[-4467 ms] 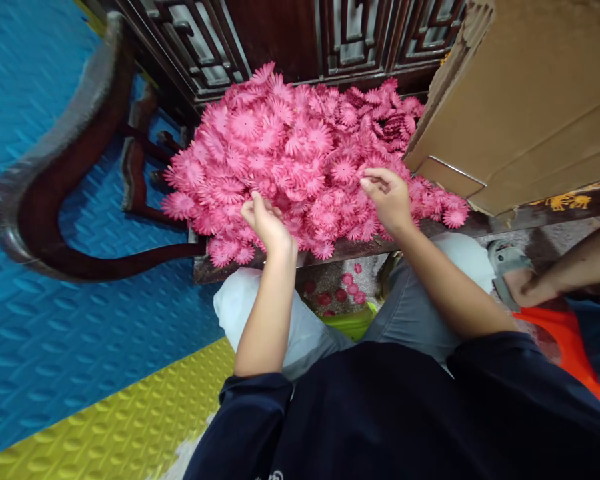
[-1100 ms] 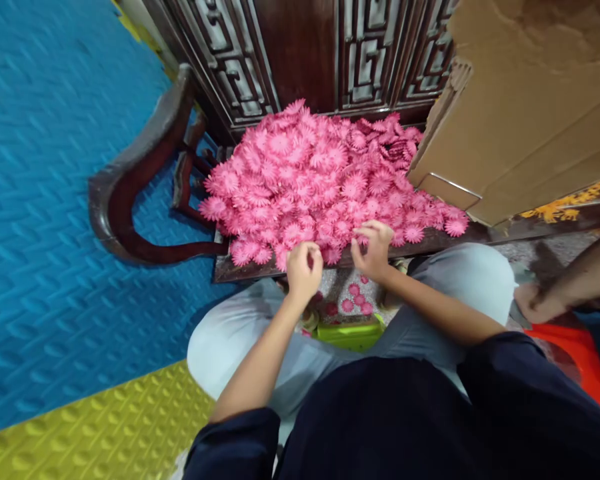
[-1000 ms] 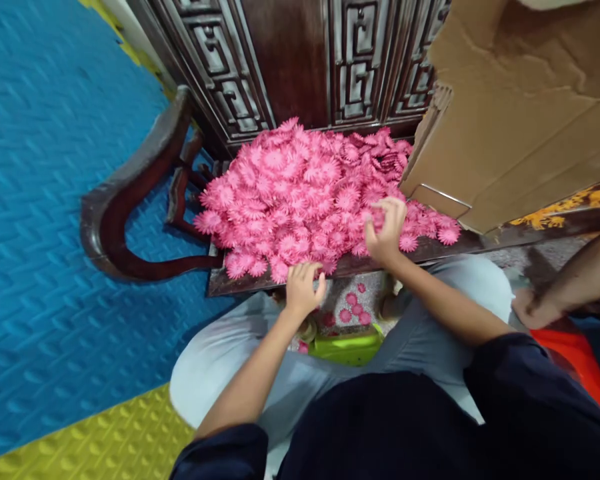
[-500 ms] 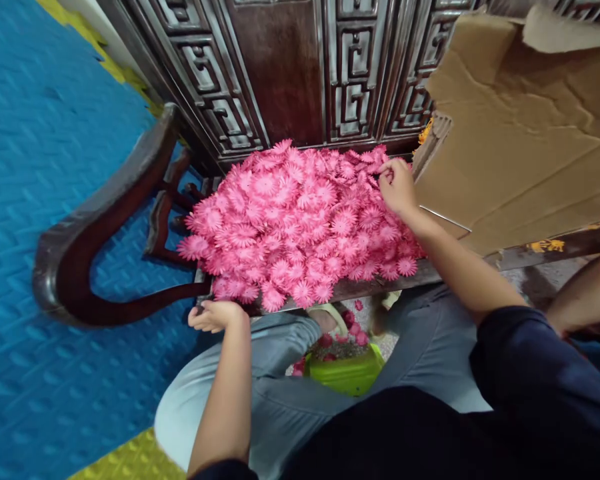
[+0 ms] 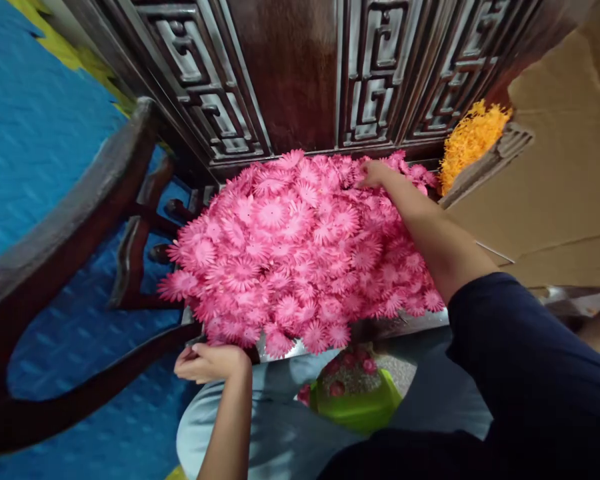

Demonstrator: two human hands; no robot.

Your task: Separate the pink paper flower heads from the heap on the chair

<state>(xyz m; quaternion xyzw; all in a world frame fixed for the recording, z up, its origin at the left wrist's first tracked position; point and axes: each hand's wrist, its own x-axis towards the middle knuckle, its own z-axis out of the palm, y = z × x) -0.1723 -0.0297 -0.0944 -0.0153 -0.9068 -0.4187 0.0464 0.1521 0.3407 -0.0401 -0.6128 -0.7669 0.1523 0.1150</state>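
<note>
A large heap of pink artificial-looking flower heads (image 5: 280, 247) with thin pointed petals covers the dark wooden bench seat (image 5: 423, 323). My right hand (image 5: 375, 175) reaches over the back right of the heap. Its fingers are pinched together among the pink flowers, with the fingertips partly hidden by petals. Below the front left corner of the heap is my left hand (image 5: 213, 363), palm turned up and fingers curled closed, close to the curved wooden armrest (image 5: 145, 363). Whatever is inside those curled fingers, if anything, is hidden.
A carved wooden backrest (image 5: 290, 80) rises behind the flowers. To the right, orange shredded-looking flowers (image 5: 473, 143) lie behind a cardboard sheet (image 5: 565, 180). A bright green container (image 5: 355, 407) stands between my legs, with pink flowers near it. Blue textured matting (image 5: 55, 133) lies left.
My view has come closer to the heap. My right hand has moved left from the heap's right edge and deeper among the flowers. My left hand stays curled by the armrest.
</note>
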